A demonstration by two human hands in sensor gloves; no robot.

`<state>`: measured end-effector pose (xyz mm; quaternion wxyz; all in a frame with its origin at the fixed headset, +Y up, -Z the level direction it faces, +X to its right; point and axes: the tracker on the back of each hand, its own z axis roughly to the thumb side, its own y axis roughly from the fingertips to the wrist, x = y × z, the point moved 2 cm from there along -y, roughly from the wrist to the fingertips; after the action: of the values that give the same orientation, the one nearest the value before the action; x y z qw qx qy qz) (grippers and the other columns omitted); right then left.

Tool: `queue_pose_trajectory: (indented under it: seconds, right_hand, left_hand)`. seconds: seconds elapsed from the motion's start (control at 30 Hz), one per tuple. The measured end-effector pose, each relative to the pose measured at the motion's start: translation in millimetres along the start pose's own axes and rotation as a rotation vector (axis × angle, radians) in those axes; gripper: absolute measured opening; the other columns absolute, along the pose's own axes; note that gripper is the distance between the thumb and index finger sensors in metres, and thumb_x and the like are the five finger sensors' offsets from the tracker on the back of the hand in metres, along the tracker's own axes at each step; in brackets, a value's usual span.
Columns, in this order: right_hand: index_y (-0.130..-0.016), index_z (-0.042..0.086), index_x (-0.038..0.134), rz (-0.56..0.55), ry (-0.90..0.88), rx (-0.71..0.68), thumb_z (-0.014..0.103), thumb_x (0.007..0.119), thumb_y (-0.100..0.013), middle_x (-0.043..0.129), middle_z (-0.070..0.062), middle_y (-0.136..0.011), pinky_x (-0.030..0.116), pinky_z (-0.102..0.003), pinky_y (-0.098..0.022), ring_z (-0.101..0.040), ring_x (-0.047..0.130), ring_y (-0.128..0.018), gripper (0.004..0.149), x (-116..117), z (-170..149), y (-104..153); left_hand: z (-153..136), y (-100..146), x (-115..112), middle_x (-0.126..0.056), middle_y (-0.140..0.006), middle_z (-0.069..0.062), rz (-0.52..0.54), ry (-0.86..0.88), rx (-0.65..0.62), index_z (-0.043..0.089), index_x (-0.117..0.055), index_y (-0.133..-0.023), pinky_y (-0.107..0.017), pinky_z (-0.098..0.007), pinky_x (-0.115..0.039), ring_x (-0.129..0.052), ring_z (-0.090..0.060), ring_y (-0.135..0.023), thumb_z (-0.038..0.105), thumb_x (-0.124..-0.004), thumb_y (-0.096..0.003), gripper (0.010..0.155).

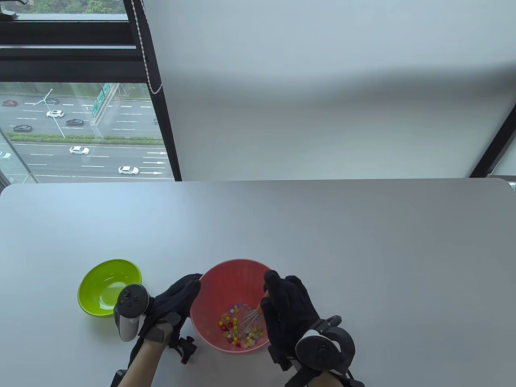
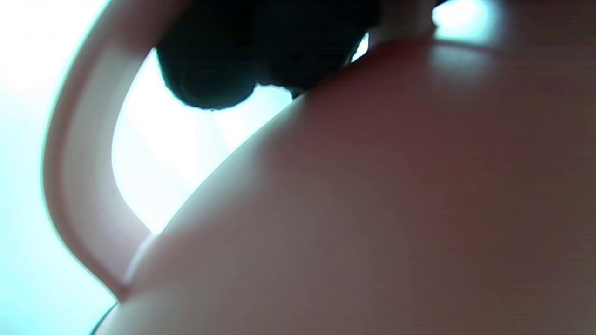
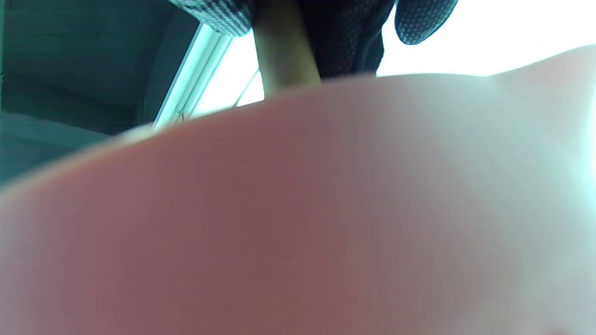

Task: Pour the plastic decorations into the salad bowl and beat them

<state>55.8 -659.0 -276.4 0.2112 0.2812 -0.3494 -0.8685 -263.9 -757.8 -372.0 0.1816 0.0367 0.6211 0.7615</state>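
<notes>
The pink salad bowl stands near the table's front edge with several coloured plastic decorations lying in its bottom. My left hand grips the bowl's left rim; in the left wrist view its dark fingertips curl over the pink bowl. My right hand is over the bowl's right side and holds a whisk by its wooden handle. The whisk's wire head is down among the decorations. The right wrist view shows the handle in my gloved fingers above the bowl's wall.
An empty green bowl sits to the left of the pink bowl, just behind my left hand's tracker. The grey table stretches far back to a window and a white blind.
</notes>
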Motion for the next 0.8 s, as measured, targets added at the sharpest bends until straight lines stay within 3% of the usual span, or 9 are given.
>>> queue_pose_trajectory:
  seconds: [0.3,0.53,0.8]
  right_hand:
    - [-0.107,0.030,0.048,0.018,-0.018,0.026,0.046,0.074,-0.058,0.075,0.009,-0.098,0.061,-0.047,-0.077,-0.014,0.099,-0.073,0.058,4.7,-2.0,-0.6]
    - [-0.106,0.032,0.048,-0.009,0.132,-0.064,0.045,0.075,-0.058,0.074,0.010,-0.099,0.060,-0.046,-0.078,-0.014,0.098,-0.076,0.056,5.3,7.8,1.4]
    - [-0.107,0.034,0.047,-0.018,0.183,-0.097,0.045,0.071,-0.059,0.072,0.010,-0.101,0.057,-0.049,-0.079,-0.014,0.095,-0.078,0.055,4.1,11.2,1.9]
  left_hand:
    - [-0.5,0.0,-0.6,-0.093,-0.042,0.003,-0.001,0.001,0.000,0.013,-0.080,-0.094,-0.071,-0.058,-0.059,-0.094,-0.028,-0.052,0.066,-0.063,-0.0567,0.067]
    - [-0.5,0.0,-0.1,-0.093,-0.042,0.003,0.000,0.001,0.000,0.013,-0.080,-0.094,-0.071,-0.058,-0.059,-0.094,-0.028,-0.052,0.066,-0.064,-0.0567,0.067]
    - [-0.5,0.0,0.0,-0.093,-0.042,0.003,0.000,0.001,0.000,0.013,-0.080,-0.094,-0.071,-0.058,-0.059,-0.094,-0.029,-0.052,0.066,-0.064,-0.0567,0.067]
